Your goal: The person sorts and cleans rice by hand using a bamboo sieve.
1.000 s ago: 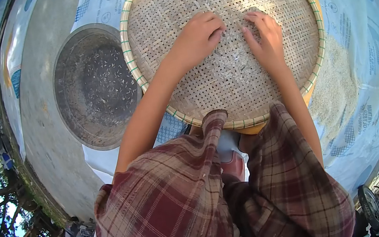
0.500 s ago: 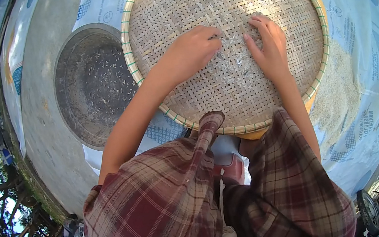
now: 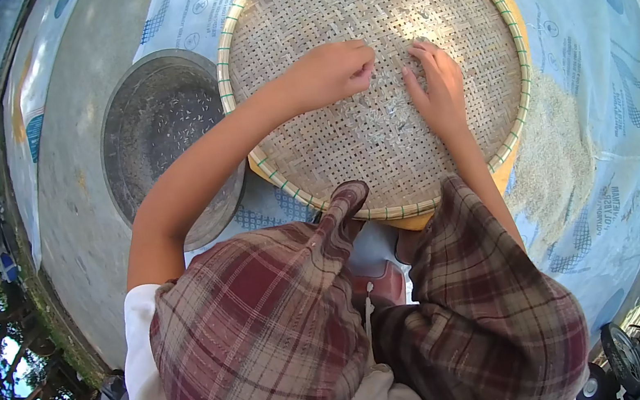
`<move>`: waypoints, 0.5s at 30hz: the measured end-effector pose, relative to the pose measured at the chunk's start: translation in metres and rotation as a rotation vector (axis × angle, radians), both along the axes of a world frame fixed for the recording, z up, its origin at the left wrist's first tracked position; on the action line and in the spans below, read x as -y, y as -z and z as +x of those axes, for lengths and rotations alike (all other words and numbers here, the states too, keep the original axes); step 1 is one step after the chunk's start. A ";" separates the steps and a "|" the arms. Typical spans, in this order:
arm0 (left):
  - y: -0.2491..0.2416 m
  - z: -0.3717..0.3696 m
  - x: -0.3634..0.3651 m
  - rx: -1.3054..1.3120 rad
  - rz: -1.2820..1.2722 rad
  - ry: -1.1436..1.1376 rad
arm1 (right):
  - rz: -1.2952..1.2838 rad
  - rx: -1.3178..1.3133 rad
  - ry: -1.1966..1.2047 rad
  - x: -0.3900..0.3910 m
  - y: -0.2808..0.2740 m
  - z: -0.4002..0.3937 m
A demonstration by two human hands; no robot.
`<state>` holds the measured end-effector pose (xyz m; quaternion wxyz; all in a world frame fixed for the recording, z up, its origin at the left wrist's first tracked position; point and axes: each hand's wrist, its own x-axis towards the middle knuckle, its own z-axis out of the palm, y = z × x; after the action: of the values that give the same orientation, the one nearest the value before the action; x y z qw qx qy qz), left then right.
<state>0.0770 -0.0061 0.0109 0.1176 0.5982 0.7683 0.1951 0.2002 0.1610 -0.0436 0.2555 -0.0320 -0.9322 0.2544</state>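
Note:
A round woven bamboo winnowing tray (image 3: 467, 21) with a green-bound rim lies in front of my knees. Thin pale grains or husks (image 3: 374, 121) are scattered near its middle. Over the tray, my left hand (image 3: 336, 73) is closed with its fingers curled in; whatever they hold is hidden. My right hand (image 3: 440, 91) rests on the weave right of the pale bits, thumb and fingers apart. To the left of the tray stands a dark grey basin (image 3: 121, 168), partly behind my left forearm, with thin pale grains on its bottom.
Pale grain (image 3: 553, 157) is spread on a printed blue-white sheet (image 3: 613, 115) at the right. Something yellow (image 3: 510, 167) shows beneath the tray. A reddish stool (image 3: 386, 285) is visible between my plaid-covered legs. Bare concrete (image 3: 74, 187) lies left; a wheel (image 3: 623, 357) shows at lower right.
My left hand has drawn its fingers in, and its elbow has swung outward. The right hand stays low on the tray with its fingers apart. The whole view has shifted slightly.

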 end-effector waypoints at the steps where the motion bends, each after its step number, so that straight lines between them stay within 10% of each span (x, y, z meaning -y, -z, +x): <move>1: -0.003 -0.006 -0.005 0.260 -0.032 -0.161 | -0.006 0.002 -0.004 0.000 0.000 0.001; 5: 0.017 -0.012 -0.021 0.362 0.111 -0.189 | -0.007 0.005 -0.011 -0.001 0.001 0.002; 15: 0.030 -0.002 -0.035 -0.507 0.096 0.220 | -0.017 -0.009 -0.011 -0.004 0.007 0.000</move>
<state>0.0748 0.0290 -0.0190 -0.0862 0.7126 0.6936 0.0615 0.1998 0.1649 -0.0505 0.2582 -0.0277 -0.9289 0.2639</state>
